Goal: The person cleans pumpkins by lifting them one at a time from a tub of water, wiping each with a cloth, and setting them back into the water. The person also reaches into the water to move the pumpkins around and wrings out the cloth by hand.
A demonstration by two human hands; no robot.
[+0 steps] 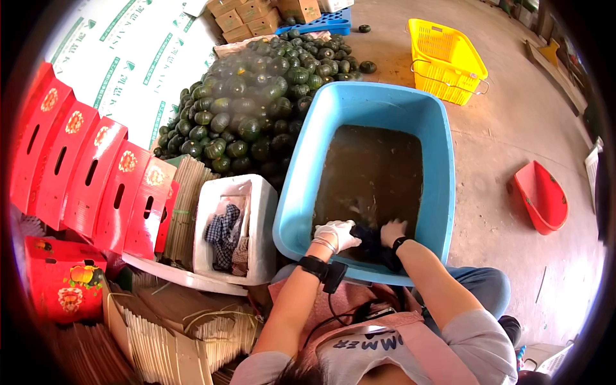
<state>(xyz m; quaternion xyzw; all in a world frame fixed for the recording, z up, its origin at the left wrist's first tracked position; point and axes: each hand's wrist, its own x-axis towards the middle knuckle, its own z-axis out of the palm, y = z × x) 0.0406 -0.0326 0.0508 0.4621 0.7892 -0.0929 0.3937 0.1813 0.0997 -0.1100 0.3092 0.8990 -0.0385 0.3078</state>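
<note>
A large blue tub (pixel 443 160) of murky brown water stands in front of me. My left hand (pixel 337 234), in a white glove, and my bare right hand (pixel 393 231) are both at the tub's near edge, closed on a dark wet object (pixel 369 239) held between them at the water's surface. What the dark object is cannot be told. A black band sits on each wrist.
A big pile of dark green squashes (pixel 256 102) lies behind the tub on the left. A white foam box (pixel 260 224) with cloths stands left of the tub. Red cartons (pixel 83 167) line the far left. A yellow basket (pixel 446 61) and a red scoop (pixel 542 196) sit on the concrete floor.
</note>
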